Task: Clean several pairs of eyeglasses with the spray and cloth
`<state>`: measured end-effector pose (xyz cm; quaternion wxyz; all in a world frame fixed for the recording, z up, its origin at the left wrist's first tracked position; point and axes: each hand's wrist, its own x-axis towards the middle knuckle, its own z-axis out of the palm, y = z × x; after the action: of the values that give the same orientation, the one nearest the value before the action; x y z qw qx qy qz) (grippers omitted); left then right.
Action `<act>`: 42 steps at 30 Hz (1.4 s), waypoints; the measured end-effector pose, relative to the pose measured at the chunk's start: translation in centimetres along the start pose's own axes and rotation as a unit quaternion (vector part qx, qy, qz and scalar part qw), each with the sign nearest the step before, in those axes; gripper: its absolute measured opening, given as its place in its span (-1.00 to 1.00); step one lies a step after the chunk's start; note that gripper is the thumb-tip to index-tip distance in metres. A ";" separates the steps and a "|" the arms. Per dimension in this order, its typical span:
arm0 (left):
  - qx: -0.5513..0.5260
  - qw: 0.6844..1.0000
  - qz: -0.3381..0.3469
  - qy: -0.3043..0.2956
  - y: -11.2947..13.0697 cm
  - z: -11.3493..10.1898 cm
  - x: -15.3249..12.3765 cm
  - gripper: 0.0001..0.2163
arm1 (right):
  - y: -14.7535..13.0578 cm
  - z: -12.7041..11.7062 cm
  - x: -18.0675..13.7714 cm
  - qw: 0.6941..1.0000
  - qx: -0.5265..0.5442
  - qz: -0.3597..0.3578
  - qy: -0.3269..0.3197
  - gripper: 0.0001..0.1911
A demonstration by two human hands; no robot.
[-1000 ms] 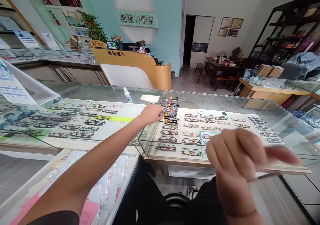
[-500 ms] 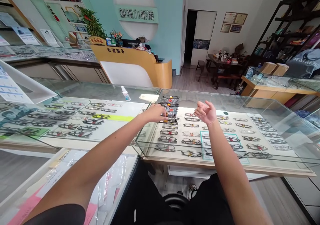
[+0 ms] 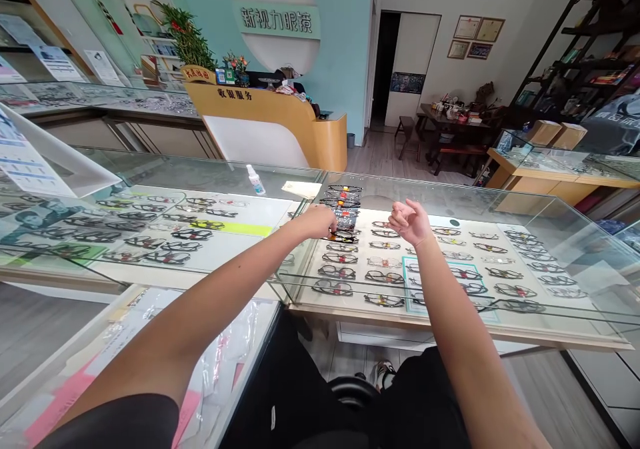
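Observation:
My left hand (image 3: 320, 221) reaches over the glass display case, its fingers curled down and closed on a dark-framed pair of eyeglasses (image 3: 343, 237) at the near end of a row. Beyond it, several more eyeglasses (image 3: 345, 202) with red and yellow tags are lined up one behind another on the glass top. My right hand (image 3: 410, 222) hovers above the case to the right, palm turned up, fingers apart and loosely bent, with nothing visible in it. Under the glass lie rows of other eyeglasses (image 3: 384, 277).
A white spray bottle (image 3: 256, 180) and a pale cloth (image 3: 301, 189) rest on the left glass top. A folded white sign (image 3: 75, 169) stands farther left. Below my left arm is an open drawer (image 3: 125, 296) with papers and plastic bags. A wooden counter (image 3: 330, 142) stands beyond.
My left hand has moved slightly right, and its fingers have closed in on the near eyeglasses. My right hand stays nearly in place. The view has shifted a little.

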<state>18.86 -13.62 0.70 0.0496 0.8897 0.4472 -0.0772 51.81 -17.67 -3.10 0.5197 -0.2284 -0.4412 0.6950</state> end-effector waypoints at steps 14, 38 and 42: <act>0.018 0.999 -0.008 0.029 0.5 0.7 -0.6 -0.75 | 0.7 -0.4 0.2 1.000 -0.006 0.013 0.017 -0.68; -0.068 0.993 -0.004 0.094 -0.6 0.3 -15.8 -0.86 | 0.3 1.2 -0.5 0.999 -0.036 0.008 -0.023 -0.71; -0.130 0.987 0.008 0.099 -2.0 0.4 -22.9 -0.85 | 0.2 2.2 -1.0 0.998 -0.051 0.004 -0.046 -0.70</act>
<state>3.76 -30.57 4.44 0.1205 0.8827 0.4488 0.0708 50.34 -19.43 -2.26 0.4839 -0.2241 -0.4982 0.6836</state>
